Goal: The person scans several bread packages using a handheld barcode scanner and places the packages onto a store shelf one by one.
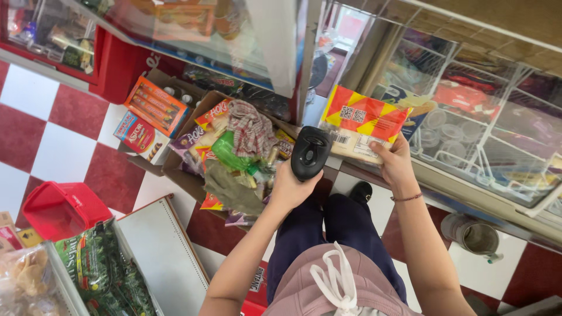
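Head view: left hand (291,188) wraps a black barcode scanner (310,152), nose toward the red-and-yellow snack packet (363,123) pinched in the right hand (396,162) just right of it. Scanning step; next, judged: align scanner with the packet's barcode.

Left hand (290,187) holds the scanner (310,153) up, just left of the packet (363,124) in the right hand (397,164). Behind and left of the scanner, a cardboard box (187,175) sits on the floor (52,146), snack packs inside. Chest freezer (486,134) stands right, behind the packet; a tin can (475,235) on the floor below it.
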